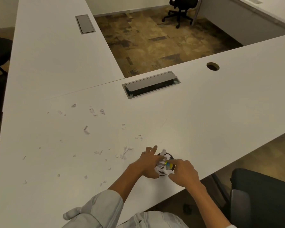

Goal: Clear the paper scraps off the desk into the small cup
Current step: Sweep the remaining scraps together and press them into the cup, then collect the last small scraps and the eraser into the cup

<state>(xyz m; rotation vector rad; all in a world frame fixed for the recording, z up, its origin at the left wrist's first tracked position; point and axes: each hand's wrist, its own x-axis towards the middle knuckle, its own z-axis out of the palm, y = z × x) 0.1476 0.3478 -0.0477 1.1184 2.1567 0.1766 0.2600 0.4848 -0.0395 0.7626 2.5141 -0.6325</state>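
the person wears a pale grey-white garment with faint stripes, its left sleeve (104, 206) pushed up in thick folds at lower centre of the frame. both forearms are bare, and the left hand (147, 163) and right hand (184, 171) wear no rings or gloves.

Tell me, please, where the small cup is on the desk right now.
In the head view the small cup stands near the desk's front edge, between the left hand and right hand, stuffed with paper scraps.
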